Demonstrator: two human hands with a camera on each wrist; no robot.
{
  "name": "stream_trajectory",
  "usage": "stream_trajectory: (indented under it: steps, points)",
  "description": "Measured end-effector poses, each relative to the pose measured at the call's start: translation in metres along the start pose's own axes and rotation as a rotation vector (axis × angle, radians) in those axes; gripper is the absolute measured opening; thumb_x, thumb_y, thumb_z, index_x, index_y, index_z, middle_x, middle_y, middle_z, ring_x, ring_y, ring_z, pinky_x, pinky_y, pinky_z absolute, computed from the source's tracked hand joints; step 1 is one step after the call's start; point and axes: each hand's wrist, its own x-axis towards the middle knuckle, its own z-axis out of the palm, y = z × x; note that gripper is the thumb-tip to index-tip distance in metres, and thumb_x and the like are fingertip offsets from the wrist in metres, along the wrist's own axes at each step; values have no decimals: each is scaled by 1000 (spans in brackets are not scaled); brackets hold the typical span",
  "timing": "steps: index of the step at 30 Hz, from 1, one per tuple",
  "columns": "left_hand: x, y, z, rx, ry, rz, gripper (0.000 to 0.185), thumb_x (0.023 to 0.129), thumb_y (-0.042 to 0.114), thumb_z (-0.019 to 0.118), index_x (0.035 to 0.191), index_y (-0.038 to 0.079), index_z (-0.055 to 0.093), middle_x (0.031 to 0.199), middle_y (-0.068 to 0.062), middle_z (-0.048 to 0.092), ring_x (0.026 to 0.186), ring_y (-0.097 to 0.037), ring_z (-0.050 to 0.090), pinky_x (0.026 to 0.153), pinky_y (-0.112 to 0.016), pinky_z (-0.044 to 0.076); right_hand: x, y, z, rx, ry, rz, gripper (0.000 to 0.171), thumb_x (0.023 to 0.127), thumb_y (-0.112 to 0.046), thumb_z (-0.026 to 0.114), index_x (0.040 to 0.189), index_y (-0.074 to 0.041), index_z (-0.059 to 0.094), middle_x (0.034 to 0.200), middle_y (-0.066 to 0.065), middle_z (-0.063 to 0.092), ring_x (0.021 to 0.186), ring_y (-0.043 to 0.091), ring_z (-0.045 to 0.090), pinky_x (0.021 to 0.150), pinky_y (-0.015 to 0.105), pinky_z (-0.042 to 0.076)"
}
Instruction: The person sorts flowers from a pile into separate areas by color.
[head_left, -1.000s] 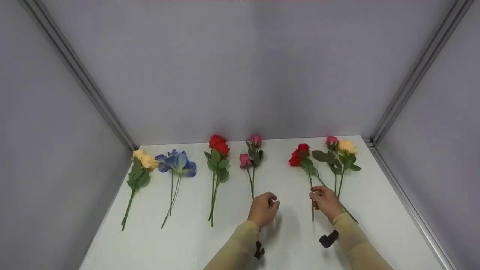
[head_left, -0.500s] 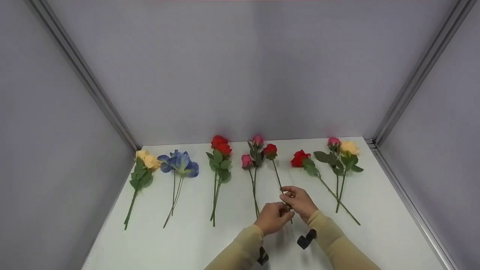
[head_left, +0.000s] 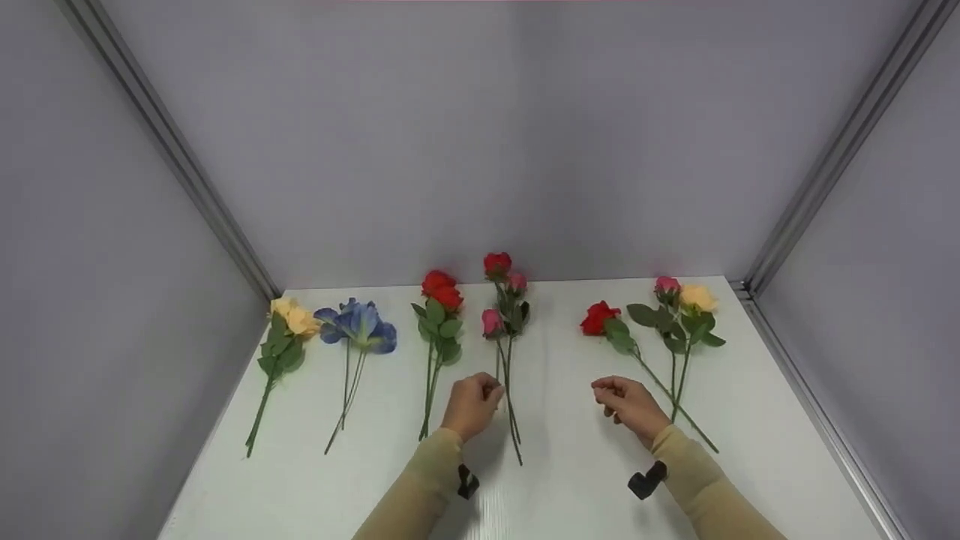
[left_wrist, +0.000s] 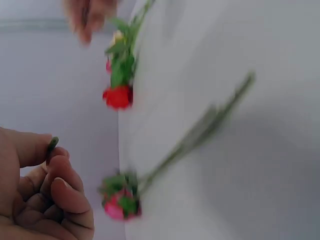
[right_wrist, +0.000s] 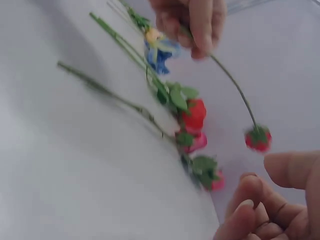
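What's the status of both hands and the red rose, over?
Left hand pinches the red rose stem, bloom raised. Right hand loosely curled, holding nothing. Pink roses lie just beside the stem.

Matt cloth and plastic under my fingers

My left hand pinches a thin green plastic-looking stem (smooth, red fabric-like bloom) over the matt white tabletop.
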Motion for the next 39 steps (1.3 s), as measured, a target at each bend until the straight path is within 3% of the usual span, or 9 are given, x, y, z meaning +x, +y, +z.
stream_trajectory:
  steps: [7, 12, 16, 23, 27, 33, 39]
  points:
    - [6, -47, -38, 124, 173, -74, 10, 94, 12, 62, 90, 4, 66, 74, -1, 60, 65, -13, 52, 59, -31, 45, -9, 25, -49, -47, 86, 73, 41, 98, -25, 57, 126, 4, 53, 104, 17, 57, 83, 22, 54, 70, 35, 47]
    - [2, -75, -47, 161, 234, -119, 10, 93, 12, 62, 90, 4, 67, 75, -3, 61, 67, -16, 55, 62, -34, 46, -15, 38, -79, -63, 140, 89, 46, 98, -28, 57, 130, 5, 50, 107, 17, 58, 83, 20, 55, 66, 30, 46]
    - [-4, -89, -48, 202, 243, -165, 11, 92, 12, 63, 92, 2, 68, 80, -6, 66, 73, -19, 60, 66, -38, 50, -19, 47, -94, -59, 172, 112, 47, 99, -29, 55, 131, 5, 50, 109, 16, 58, 85, 21, 56, 66, 30, 45]
    - [-13, -99, -43, 271, 208, -259, 18, 92, 13, 63, 104, 0, 67, 86, -10, 68, 81, -26, 66, 72, -43, 52, -26, 58, -106, -102, 206, 139, 48, 98, -32, 55, 131, 3, 50, 108, 15, 59, 83, 19, 55, 63, 28, 46]
    - [-15, -100, -39, 291, 182, -288, 22, 93, 13, 63, 110, -1, 65, 94, -13, 67, 90, -29, 66, 77, -45, 52, -30, 64, -112, -212, 268, 115, 44, 98, -29, 56, 127, 4, 54, 106, 15, 60, 86, 23, 58, 67, 29, 48]
    - [-17, -104, -34, 301, 209, -269, 21, 92, 12, 63, 108, -1, 64, 92, -11, 65, 91, -29, 64, 79, -45, 51, -37, 75, -121, -435, 350, 71, 39, 96, -26, 57, 119, 4, 59, 109, 18, 61, 100, 32, 57, 80, 41, 45]
    - [-17, -109, -30, 318, 255, -234, 23, 90, 12, 63, 109, -1, 64, 93, -10, 62, 91, -29, 62, 81, -45, 50, -40, 84, -124, -515, 341, 56, 43, 93, -32, 62, 118, 4, 59, 108, 20, 61, 99, 35, 58, 80, 46, 46]
